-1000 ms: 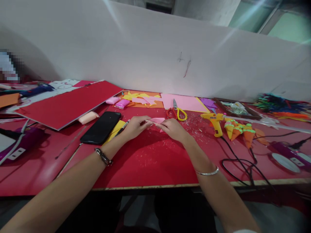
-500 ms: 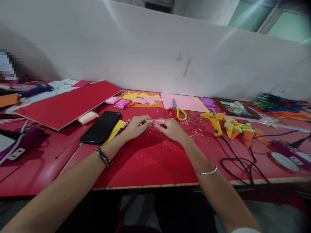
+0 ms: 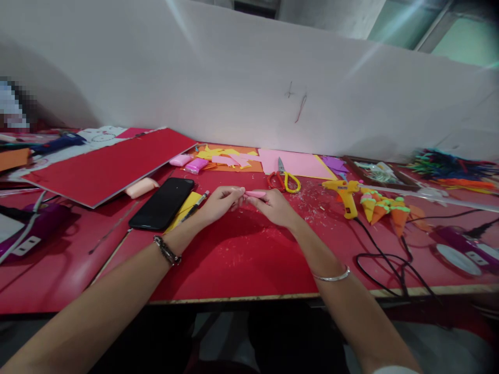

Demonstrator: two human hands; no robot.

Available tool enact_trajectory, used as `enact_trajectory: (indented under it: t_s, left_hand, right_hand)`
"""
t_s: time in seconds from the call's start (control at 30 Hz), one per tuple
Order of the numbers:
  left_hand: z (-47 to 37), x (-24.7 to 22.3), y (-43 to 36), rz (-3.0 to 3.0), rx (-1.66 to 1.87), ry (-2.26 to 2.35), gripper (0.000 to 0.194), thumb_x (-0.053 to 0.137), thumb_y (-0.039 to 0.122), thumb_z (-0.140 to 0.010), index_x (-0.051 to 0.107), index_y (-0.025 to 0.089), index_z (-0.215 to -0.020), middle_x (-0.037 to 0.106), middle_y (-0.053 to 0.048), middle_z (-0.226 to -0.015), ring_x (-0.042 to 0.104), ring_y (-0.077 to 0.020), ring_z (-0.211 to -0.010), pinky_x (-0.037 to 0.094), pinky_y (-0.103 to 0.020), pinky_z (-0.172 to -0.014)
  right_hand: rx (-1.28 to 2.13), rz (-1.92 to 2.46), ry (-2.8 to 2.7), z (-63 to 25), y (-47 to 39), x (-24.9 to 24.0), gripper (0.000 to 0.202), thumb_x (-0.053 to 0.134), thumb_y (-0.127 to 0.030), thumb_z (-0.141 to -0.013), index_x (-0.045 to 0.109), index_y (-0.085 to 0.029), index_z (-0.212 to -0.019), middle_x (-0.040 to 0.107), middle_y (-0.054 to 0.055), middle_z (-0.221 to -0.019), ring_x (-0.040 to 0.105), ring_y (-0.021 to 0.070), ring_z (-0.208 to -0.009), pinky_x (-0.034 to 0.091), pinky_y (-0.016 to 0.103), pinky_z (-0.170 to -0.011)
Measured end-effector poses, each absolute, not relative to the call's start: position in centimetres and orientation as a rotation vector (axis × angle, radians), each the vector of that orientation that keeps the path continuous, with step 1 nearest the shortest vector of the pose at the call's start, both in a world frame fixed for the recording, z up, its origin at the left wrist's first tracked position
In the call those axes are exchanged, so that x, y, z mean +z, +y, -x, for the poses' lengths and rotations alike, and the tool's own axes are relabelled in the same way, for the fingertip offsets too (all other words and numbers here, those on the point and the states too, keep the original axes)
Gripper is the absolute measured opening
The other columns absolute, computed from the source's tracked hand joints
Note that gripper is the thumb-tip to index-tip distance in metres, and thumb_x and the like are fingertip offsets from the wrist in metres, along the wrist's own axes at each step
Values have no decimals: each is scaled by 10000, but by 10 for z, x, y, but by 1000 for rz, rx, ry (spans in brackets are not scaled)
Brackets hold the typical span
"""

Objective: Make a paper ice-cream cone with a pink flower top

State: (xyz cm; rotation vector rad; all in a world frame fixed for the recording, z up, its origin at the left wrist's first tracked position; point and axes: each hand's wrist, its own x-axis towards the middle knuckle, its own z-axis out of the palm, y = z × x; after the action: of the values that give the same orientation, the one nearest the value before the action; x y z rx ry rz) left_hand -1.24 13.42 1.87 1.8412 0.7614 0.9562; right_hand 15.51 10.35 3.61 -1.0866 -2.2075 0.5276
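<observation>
A pale wall (image 3: 234, 78) rises behind the red surface (image 3: 234, 275), where small light scraps lie scattered around the working spot. Crowding it from the left are one black phone (image 3: 163, 205), a yellow pad (image 3: 182, 214) partly under it, one pen (image 3: 195, 206) beside the left wrist, and a big red board (image 3: 113, 166) with two pink packets (image 3: 196, 165) near its right corner. Just past the hands lies one pair of scissors (image 3: 291, 183), blades pointing toward the wall, in front of a pink sheet (image 3: 288, 162). Over to the right I count one yellow glue gun (image 3: 345, 196), its black cable (image 3: 362, 259) looped near the edge, and three small cones (image 3: 399, 221). In the middle, just above the surface, is one folded pink piece (image 3: 255, 193); the left hand (image 3: 226, 202) and right hand (image 3: 275, 208) each have their grip pinched on it, one at either end.
</observation>
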Motion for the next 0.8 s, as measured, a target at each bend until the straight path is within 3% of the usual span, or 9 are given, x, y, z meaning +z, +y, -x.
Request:
enact_trajectory:
  t_s: [0.17,0.47,0.63,0.73,0.8]
  left_hand:
    - [4,17,131,-1771,954,862,420,327,378,-836,363,160,-479,337,39,-459,309,-69,-445,258,-226,-456]
    - [7,15,135,-1712,998,908,386,347,392,-807,333,172,-490,309,44,-460,286,-76,-450,241,-243,-466]
    - [4,19,131,-1581,986,1006,378,358,351,-793,329,170,-463,316,44,-420,286,-71,-421,230,-237,-445]
    - [1,20,128,-1525,996,1007,384,356,344,-799,318,169,-459,316,44,-417,283,-66,-415,227,-228,-438]
    - [0,20,126,-1547,1003,979,405,344,370,-814,326,167,-465,309,47,-422,273,-64,-413,224,-225,-434]
  right_hand:
    - [487,1095,-2229,-155,104,33,329,355,-302,-864,566,-223,-1104,636,25,-1039,579,150,-898,397,244,-745]
    - [-199,1396,-2423,-147,104,30,380,272,-343,-892,509,-194,-1150,671,74,-855,585,163,-697,331,252,-622]
    - [-537,1339,-2547,-144,104,30,328,272,-206,-891,459,-145,-1154,655,63,-727,562,155,-626,302,272,-644]
    - [-551,1319,-2586,-144,102,33,322,286,-131,-868,451,-154,-1143,646,57,-737,554,152,-625,296,274,-642]
    - [-411,1369,-2526,-146,101,36,296,293,-174,-873,471,-171,-1110,637,52,-735,548,155,-630,299,265,-618]
